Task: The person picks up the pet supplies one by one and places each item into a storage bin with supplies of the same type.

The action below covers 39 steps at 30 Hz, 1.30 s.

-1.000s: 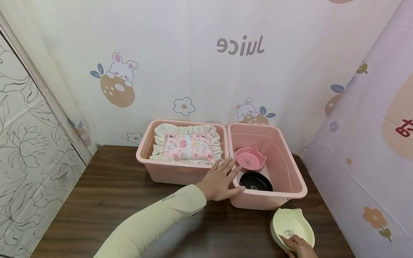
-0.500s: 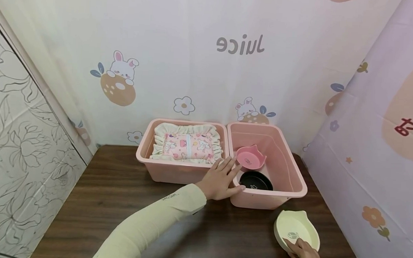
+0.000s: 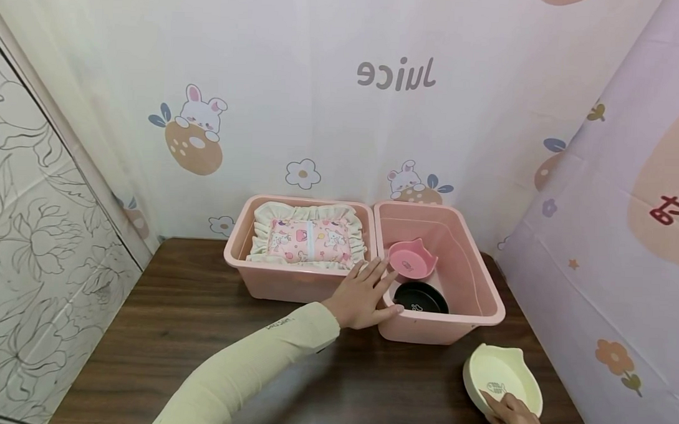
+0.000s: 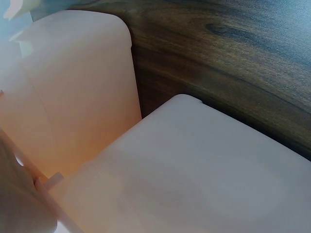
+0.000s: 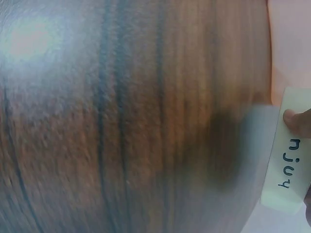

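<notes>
My left hand (image 3: 361, 297) lies with spread fingers over the neighbouring rims of two pink plastic tubs; its edge shows at the lower left of the left wrist view. At lower right in the head view, my right hand (image 3: 516, 421) pinches the near wall of a pale yellow cat-eared bowl (image 3: 508, 369), with a fish drawing inside. Dark letters mark the bowl's outer wall in the right wrist view, where a fingertip (image 5: 290, 115) presses it. In the right tub (image 3: 480, 279) sit a pink cat-eared bowl (image 3: 409, 262) and a black bowl (image 3: 422, 297).
The left tub (image 3: 292, 285) holds a pink printed cushion (image 3: 290, 241) with a cream frill. Both tubs stand side by side at the back of the dark wooden table (image 3: 184, 319). A printed curtain (image 3: 310, 98) hangs behind them and another cloth along the right side.
My right hand has moved a little to the right with the yellow bowl, away from the right tub. My left hand and the tubs stay put.
</notes>
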Each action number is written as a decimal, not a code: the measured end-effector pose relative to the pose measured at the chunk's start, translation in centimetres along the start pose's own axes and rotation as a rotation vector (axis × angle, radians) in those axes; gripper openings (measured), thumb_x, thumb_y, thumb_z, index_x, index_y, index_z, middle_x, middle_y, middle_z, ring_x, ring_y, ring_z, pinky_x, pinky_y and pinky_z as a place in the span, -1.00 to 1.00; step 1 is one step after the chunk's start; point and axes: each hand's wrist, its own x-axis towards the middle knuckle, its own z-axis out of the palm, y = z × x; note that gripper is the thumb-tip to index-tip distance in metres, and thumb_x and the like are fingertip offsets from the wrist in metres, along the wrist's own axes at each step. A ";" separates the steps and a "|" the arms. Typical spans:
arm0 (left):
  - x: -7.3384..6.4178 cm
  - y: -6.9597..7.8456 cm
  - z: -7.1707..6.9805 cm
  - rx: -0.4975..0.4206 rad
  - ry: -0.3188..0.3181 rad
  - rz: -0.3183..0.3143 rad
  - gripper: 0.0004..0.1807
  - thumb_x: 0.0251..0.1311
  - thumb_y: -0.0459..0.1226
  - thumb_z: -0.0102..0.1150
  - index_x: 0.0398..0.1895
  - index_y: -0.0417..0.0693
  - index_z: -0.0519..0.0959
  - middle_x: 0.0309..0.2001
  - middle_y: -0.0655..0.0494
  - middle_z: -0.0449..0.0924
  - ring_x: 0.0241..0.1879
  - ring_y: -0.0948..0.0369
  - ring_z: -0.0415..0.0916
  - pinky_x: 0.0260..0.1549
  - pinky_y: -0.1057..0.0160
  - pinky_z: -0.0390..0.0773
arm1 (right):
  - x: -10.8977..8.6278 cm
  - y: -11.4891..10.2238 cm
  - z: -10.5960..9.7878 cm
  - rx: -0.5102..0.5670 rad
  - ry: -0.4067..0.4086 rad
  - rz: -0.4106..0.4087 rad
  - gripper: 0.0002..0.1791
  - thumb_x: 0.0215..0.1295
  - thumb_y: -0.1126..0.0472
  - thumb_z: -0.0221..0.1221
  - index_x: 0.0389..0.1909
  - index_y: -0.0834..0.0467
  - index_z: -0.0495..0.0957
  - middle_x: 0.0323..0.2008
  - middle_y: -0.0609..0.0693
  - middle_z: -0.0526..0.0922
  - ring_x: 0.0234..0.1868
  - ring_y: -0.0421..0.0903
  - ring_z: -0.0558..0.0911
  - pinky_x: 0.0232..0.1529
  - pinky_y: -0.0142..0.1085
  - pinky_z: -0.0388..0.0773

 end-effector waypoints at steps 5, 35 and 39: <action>0.0 0.0 -0.1 -0.006 -0.010 -0.001 -0.17 0.08 0.37 -0.66 0.38 0.23 -0.27 0.40 0.14 -0.40 0.37 0.16 -0.43 0.28 0.05 -0.28 | 0.1 0.0 -1.0 0.024 0.050 0.017 -0.60 -0.23 0.23 0.40 -0.24 0.22 0.64 -0.63 -0.36 0.15 -0.64 -0.46 0.10 -0.69 -0.63 0.05; -0.2 0.2 -0.7 -0.002 -0.030 -0.003 -0.18 0.09 0.36 -0.64 0.39 0.22 -0.25 0.40 0.13 -0.41 0.37 0.15 -0.40 0.28 0.05 -0.26 | 11.8 -2.3 -11.4 -0.008 0.222 -0.254 -0.35 0.22 -0.25 -0.20 -0.26 0.18 0.65 -0.64 -0.26 0.26 -0.55 -0.45 0.07 -0.62 -0.58 0.00; -0.2 0.2 -0.6 -0.002 -0.027 -0.004 -0.17 0.09 0.36 -0.64 0.39 0.22 -0.25 0.40 0.13 -0.40 0.37 0.16 -0.41 0.28 0.06 -0.27 | 13.6 -3.2 -11.5 -0.008 0.191 -0.284 -0.54 0.20 -0.10 -0.05 -0.23 0.16 0.65 -0.62 -0.26 0.26 -0.55 -0.42 0.08 -0.62 -0.59 0.00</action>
